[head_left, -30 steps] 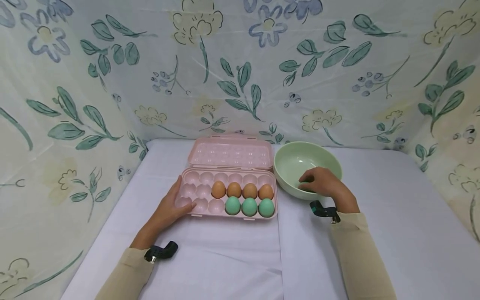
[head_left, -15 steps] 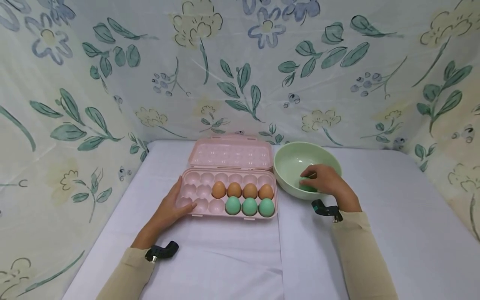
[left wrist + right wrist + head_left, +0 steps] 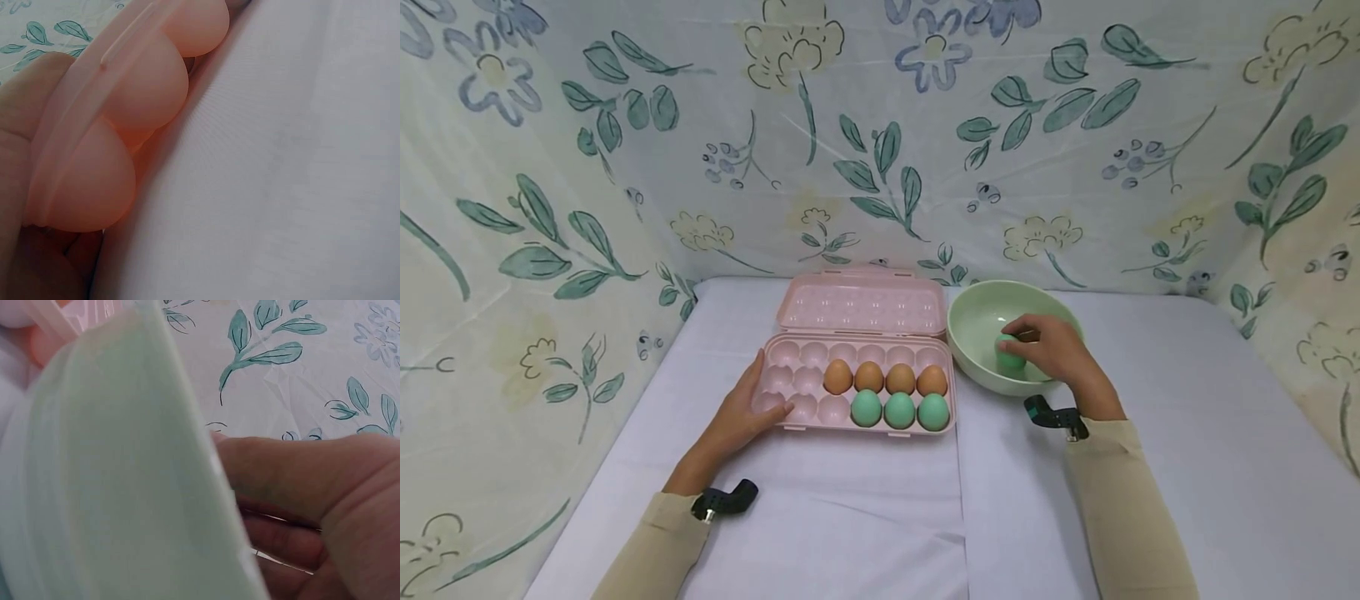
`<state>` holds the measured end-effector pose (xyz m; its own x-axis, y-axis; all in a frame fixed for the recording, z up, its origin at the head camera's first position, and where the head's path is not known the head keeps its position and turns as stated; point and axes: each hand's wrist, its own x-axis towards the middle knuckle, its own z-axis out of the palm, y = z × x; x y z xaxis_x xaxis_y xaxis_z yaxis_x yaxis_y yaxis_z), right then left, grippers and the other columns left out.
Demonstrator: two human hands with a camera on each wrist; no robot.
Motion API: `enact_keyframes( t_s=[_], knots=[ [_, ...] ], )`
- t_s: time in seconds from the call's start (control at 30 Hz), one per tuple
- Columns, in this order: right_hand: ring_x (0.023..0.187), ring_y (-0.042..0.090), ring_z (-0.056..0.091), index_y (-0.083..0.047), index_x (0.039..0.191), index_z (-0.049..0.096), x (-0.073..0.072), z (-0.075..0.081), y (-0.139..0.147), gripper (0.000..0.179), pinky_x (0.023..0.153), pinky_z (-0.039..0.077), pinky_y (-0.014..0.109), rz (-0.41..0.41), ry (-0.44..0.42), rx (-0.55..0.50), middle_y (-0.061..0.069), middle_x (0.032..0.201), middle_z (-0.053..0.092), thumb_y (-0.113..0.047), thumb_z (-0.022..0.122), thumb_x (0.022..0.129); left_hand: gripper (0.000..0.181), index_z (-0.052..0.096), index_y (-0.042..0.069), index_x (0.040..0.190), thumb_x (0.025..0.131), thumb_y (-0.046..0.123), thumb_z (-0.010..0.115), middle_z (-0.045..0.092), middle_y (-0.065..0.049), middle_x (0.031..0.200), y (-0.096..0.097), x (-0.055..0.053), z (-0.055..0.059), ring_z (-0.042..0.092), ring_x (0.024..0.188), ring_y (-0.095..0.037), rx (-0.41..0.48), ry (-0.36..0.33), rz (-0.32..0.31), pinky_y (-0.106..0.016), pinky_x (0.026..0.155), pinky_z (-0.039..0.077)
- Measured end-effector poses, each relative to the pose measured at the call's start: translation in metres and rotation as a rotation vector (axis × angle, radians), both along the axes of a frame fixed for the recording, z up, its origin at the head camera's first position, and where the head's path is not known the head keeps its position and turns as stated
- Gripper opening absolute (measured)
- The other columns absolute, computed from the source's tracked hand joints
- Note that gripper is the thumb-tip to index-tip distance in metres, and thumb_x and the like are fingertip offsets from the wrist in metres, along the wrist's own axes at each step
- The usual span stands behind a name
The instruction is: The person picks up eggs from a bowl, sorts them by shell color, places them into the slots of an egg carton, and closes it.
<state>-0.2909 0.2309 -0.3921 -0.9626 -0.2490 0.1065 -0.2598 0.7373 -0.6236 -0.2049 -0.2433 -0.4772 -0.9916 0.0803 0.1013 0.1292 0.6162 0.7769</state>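
At its left end, a pink plastic egg carton (image 3: pixel 807 381) is gripped by my left hand (image 3: pixel 733 419). The left wrist view has the thumb (image 3: pixel 28 112) along the carton's rim and fingers below, beside the rounded cups. Brown eggs (image 3: pixel 868 377) fill part of the middle row; green eggs (image 3: pixel 899 410) stand in the front row's right half. Inside the light green bowl (image 3: pixel 973 346), my right hand (image 3: pixel 1054 348) pinches another green egg (image 3: pixel 1011 357) between thumb and fingers. In the right wrist view the bowl wall (image 3: pixel 137 462) hides that egg and the fingertips.
Behind the cups the carton's lid (image 3: pixel 861 304) lies folded back. The bowl stands right beside the carton's right end. A white cloth (image 3: pixel 850 517) covers the table, and a floral curtain (image 3: pixel 880 150) hangs close behind and at both sides.
The right hand has risen slightly in the bowl, and the green egg in its fingers now shows more fully. The left hand and the carton have stayed in place.
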Motion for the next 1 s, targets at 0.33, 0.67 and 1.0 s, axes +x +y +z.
enact_keyframes(
  t_s=[0.33, 0.67, 1.0],
  knots=[
    [0.110, 0.036, 0.061, -0.005, 0.114, 0.066, 0.004, 0.005, -0.011, 0.038, 0.095, 0.046, 0.052, -0.046, 0.055, -0.123, 0.015, 0.116, 0.064, -0.032, 0.072, 0.088, 0.111, 0.002, 0.017, 0.156, 0.078, 0.048, 0.074, 0.010, -0.009, 0.161, 0.000, 0.000, 0.000, 0.015, 0.146, -0.033, -0.002, -0.003, 0.003, -0.059, 0.112, 0.021],
    [0.117, 0.035, 0.056, -0.007, 0.123, 0.064, 0.012, 0.015, -0.023, 0.044, 0.095, 0.047, 0.051, -0.040, 0.054, -0.177, 0.013, 0.124, 0.062, -0.035, 0.070, 0.089, 0.112, 0.001, 0.018, 0.156, 0.078, 0.049, 0.074, 0.010, -0.009, 0.161, 0.000, 0.000, 0.000, 0.016, 0.146, -0.033, -0.003, -0.004, 0.005, -0.059, 0.111, 0.021],
    [0.111, 0.031, 0.061, -0.007, 0.118, 0.067, 0.022, 0.024, -0.043, 0.036, 0.090, 0.051, 0.047, 0.023, 0.138, -0.257, 0.010, 0.116, 0.066, -0.026, 0.072, 0.088, 0.113, 0.001, 0.014, 0.156, 0.077, 0.049, 0.074, 0.011, -0.011, 0.161, 0.000, 0.001, 0.000, 0.016, 0.145, -0.035, -0.007, -0.007, 0.000, -0.061, 0.111, 0.021]
  ],
)
